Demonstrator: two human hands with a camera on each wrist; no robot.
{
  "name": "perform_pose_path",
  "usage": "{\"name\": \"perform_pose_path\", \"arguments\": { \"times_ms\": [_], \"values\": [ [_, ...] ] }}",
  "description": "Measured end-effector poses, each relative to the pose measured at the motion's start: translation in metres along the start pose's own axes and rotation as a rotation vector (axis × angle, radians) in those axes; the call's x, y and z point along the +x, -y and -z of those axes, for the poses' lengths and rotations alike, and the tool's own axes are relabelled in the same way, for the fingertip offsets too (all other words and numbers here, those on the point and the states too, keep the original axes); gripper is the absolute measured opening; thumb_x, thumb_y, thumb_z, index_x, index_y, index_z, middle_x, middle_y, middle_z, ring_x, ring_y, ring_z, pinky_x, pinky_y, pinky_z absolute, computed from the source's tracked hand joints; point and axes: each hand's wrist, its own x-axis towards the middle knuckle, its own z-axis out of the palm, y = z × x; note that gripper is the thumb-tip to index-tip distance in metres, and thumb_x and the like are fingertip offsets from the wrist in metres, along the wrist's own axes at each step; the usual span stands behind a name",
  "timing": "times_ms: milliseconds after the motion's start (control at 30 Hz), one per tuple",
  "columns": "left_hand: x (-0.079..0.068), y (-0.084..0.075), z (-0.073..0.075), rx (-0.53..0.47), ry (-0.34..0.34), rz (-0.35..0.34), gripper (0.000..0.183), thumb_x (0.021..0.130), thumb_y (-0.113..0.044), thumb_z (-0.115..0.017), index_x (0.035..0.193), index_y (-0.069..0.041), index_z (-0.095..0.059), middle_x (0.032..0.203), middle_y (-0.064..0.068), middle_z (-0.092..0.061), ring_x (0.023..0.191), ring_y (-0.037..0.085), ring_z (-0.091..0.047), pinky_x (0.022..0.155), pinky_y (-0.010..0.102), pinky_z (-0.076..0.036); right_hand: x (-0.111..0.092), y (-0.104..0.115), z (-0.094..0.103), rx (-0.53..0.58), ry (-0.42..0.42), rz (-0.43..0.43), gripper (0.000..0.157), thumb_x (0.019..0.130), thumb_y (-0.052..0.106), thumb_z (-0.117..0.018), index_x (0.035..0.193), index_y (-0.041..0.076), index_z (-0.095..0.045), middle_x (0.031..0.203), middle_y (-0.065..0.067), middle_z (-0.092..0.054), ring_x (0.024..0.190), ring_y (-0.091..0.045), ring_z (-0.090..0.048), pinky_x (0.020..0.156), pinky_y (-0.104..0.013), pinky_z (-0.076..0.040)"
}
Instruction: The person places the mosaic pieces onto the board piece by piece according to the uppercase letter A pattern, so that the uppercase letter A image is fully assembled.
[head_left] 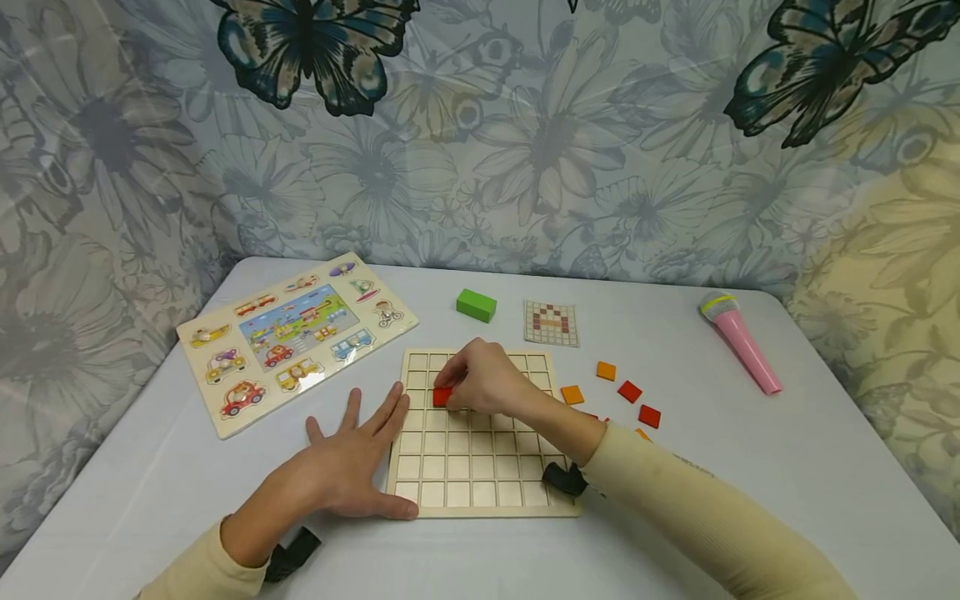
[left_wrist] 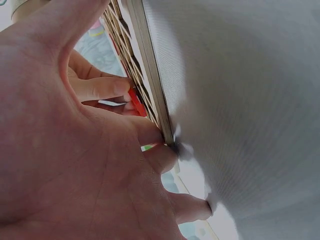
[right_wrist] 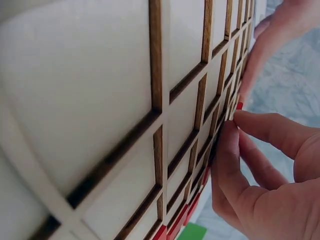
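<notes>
A wooden grid board [head_left: 480,493] lies on the table in front of me. My left hand [head_left: 348,471] has its fingers spread along the board's left edge, fingertips on the cloth and thumb at the near left corner. My right hand [head_left: 487,379] reaches over the upper left part of the grid. Its thumb and fingertips pinch a small red square tile [head_left: 442,397] at a cell there; the tile's red edge [left_wrist: 136,102] also shows in the left wrist view. Further red tiles [right_wrist: 177,222] sit in the grid in the right wrist view, hidden behind the hand in the head view.
Loose orange tiles [head_left: 606,370] and red tiles [head_left: 650,416] lie right of the board, partly behind my right forearm. Behind it are a patterned grid card [head_left: 551,322] and a green block [head_left: 476,306]. A vehicle picture puzzle [head_left: 300,342] lies left; a pink toy microphone [head_left: 746,346] lies right.
</notes>
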Motion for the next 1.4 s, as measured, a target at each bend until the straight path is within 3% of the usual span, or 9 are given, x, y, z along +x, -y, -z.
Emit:
{"name": "perform_pose_path", "arguments": {
  "times_ms": [367, 867, 1400],
  "values": [
    [-0.0013, -0.0013, 0.0009, -0.006, -0.007, 0.002, 0.139, 0.070, -0.081, -0.078, 0.169, -0.011, -0.010, 0.178, 0.002, 0.003, 0.154, 0.062, -0.004, 0.090, 0.098, -0.013, 0.0036, 0.0056, -0.0040, -0.067, 0.006, -0.001, 0.025, 0.072, -0.002, -0.087, 0.091, 0.014, -0.084, 0.080, 0.004, -0.077, 0.076, -0.010, -0.066, 0.069, -0.024, -0.053],
    [-0.0019, -0.0022, 0.0005, -0.009, -0.006, 0.002, 0.139, 0.069, -0.081, -0.078, 0.169, -0.011, -0.011, 0.178, 0.003, 0.003, 0.154, 0.063, -0.005, 0.090, 0.098, -0.013, 0.0052, 0.0064, -0.0073, -0.112, -0.001, 0.061, 0.025, 0.072, -0.002, -0.088, 0.093, 0.010, -0.084, 0.084, 0.000, -0.080, 0.074, -0.009, -0.066, 0.068, -0.022, -0.054],
    [-0.0018, -0.0017, 0.0005, -0.007, -0.011, -0.003, 0.139, 0.069, -0.081, -0.078, 0.169, -0.011, -0.011, 0.178, 0.002, 0.003, 0.154, 0.063, -0.005, 0.089, 0.098, -0.014, 0.0051, 0.0050, -0.0079, -0.104, -0.003, 0.086, 0.026, 0.070, -0.004, -0.088, 0.091, 0.010, -0.083, 0.079, 0.000, -0.078, 0.072, -0.009, -0.064, 0.067, -0.022, -0.053]
  ]
}}
